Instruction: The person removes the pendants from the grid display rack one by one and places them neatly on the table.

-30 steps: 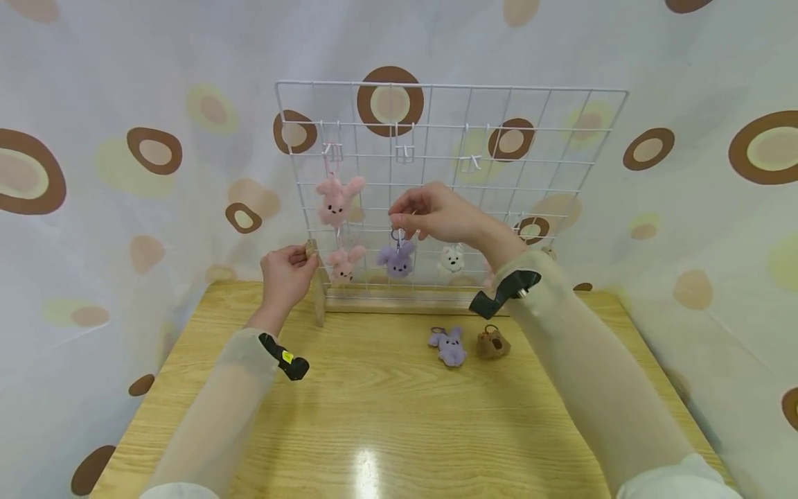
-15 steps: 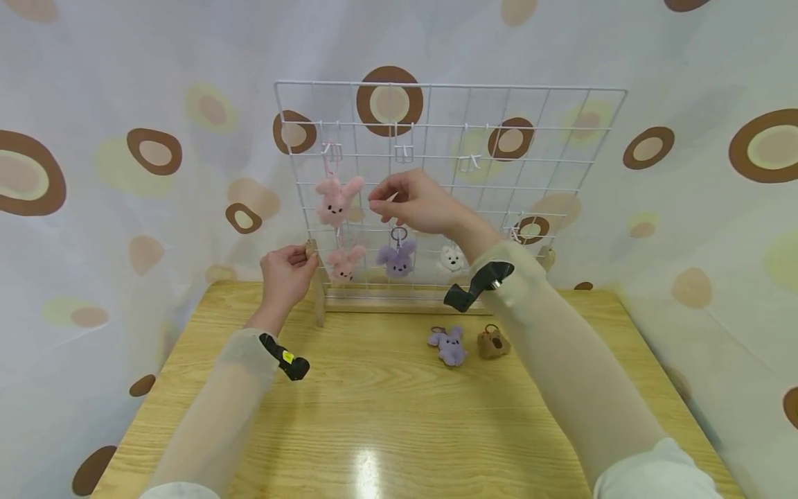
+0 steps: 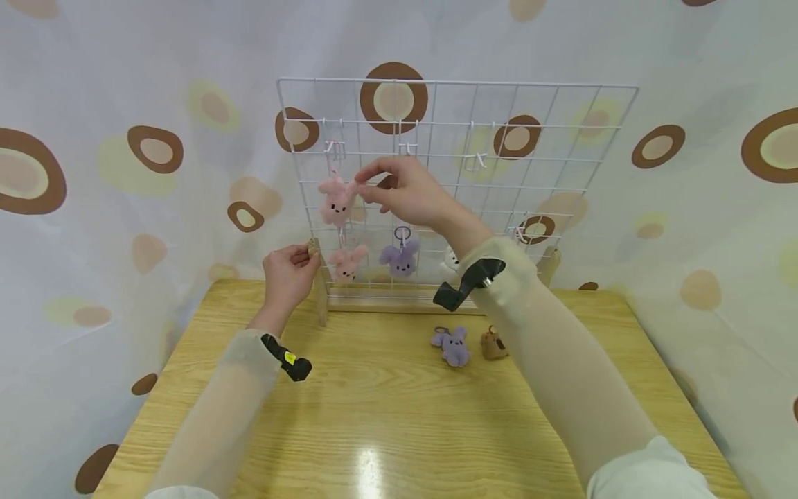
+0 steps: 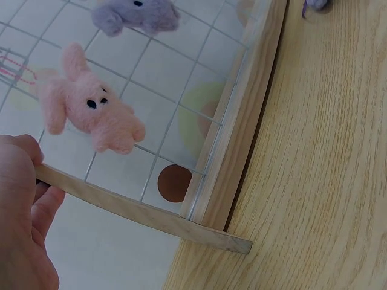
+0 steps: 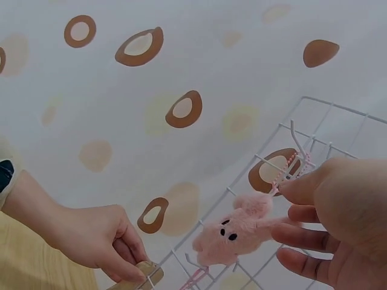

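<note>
Four plush charms hang on the grid [image 3: 561,132]; a purple bunny [image 3: 452,344] and brown charm [image 3: 492,344] lie on the counter [image 3: 374,416]. The right hand [image 3: 408,194], empty with loose fingers, is near the pink bunny [image 3: 337,201]. The left hand [image 3: 287,274] pinches the wooden post [image 4: 139,211].

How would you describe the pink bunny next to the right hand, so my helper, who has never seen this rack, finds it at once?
Start at the white wire grid panel standing at the back of the wooden table. Look to its left column, where two pink plush bunny charms hang. It is the upper pink plush bunny, beside the right hand; the lower pink plush bunny is smaller.
</note>
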### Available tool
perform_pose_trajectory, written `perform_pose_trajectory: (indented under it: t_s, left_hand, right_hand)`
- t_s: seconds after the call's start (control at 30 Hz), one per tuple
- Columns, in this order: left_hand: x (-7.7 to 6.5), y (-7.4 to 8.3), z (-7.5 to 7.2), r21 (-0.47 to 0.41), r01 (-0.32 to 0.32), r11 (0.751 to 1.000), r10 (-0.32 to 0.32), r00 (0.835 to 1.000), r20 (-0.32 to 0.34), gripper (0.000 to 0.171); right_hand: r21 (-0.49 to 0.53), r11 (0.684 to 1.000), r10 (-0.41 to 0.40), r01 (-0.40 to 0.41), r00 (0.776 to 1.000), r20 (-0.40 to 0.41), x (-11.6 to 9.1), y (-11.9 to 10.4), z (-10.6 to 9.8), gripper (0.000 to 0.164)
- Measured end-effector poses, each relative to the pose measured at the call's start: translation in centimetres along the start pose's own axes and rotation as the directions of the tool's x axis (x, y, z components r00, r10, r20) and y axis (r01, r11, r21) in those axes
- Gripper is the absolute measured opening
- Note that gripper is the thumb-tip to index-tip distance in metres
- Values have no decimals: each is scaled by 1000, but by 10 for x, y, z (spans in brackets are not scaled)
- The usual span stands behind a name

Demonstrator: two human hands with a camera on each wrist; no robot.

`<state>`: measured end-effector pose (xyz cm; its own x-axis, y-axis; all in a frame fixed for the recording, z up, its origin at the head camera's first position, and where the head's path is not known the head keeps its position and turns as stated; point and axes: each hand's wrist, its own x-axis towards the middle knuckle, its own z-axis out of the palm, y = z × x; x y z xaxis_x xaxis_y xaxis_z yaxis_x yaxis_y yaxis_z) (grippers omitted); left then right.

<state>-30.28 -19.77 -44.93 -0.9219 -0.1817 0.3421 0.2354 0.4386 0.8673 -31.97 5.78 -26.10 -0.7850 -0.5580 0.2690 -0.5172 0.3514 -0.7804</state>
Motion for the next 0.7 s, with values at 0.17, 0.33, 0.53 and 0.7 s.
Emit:
perform_pose_trajectory:
  t_s: [0.17,0.33,0.53,0.7]
  left_hand:
    - [1,0,-1,2,5,1000,-5,1000,2,26]
    - [-2,-3,1,-2,35,999,-34,999,17,28]
    - [-4,-1,5,3,29,1000,-29,999,18,30]
    - [-3,1,8,6,-12,1000,12,1000,6,27]
  right_hand:
    - [48,999,7,-7,1000,0,6,-6,9,35]
    - [101,994,42,-41,999,-6,10,-8,17,42]
    - [162,985,66,-55,996,-64,14,-13,23,45]
    - [203,978,79,-48,986,-146,17,-17,24,41]
